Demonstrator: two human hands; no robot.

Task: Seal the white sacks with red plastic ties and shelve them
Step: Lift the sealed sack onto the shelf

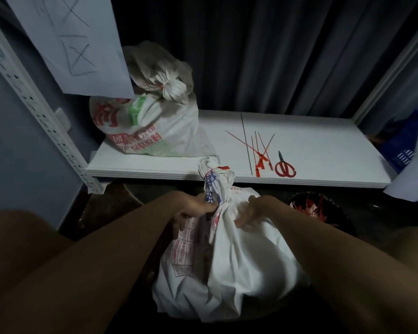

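A white shelf [311, 150] runs across the middle of the frame before a dark curtain, and two tied sacks [155, 112] are stacked at its left end, with spare red ties [258, 150] and scissors [285, 166] lying right of centre. Below its front edge, at lower centre, stands the sack [227, 261] in hand: its long axis is upright, its gathered neck [212, 182] pointing up toward the shelf lip and already cinched by a red tie [221, 168] near the top. The left hand [193, 208] grips the sack just under the neck from the left, fingers curled into the cloth; the right hand [251, 210] holds the shoulder on the right, fingers bent over a fold. Both hands sit at about the same height either side of the neck, and the left is nearer the tie. The shelf lies up and beyond the fingers, so the lift probably goes up and forward onto the bare stretch between the stack and the ties.
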